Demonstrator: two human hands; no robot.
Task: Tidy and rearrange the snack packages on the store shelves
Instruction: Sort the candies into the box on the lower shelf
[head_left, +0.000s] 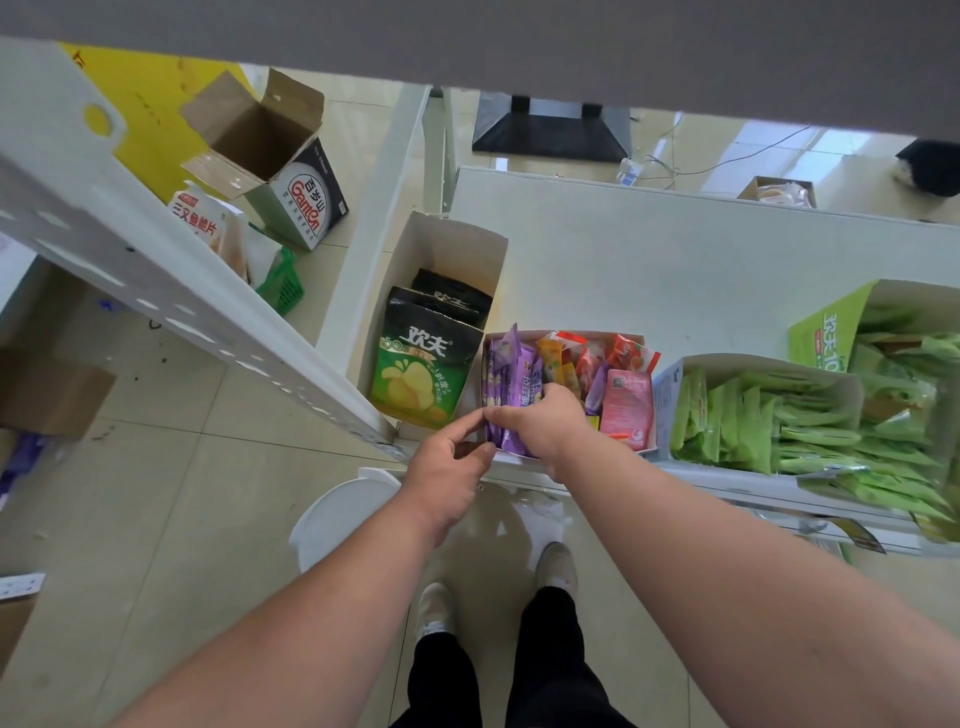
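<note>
Right hand (540, 421) curled over purple snack packets (506, 384) in white display box (647, 447). Left hand (449, 467) pinching the packets' near edge. Green-and-black chip bags (421, 374) just beside.

The shelf (675, 249) carries a row of display boxes along its front edge: the chip-bag box (441, 244) at the left end, the assorted-snack box (566, 452) just right of it, and the stick-pack box (670, 384) further right. Both hands meet at the front left corner of the assorted-snack box, the left hand (447, 467) before it and the right hand (540, 421) over the packets (506, 374) inside. Behind and left of the shelf, an open carton (260, 140) stands on the floor (208, 467).
</note>
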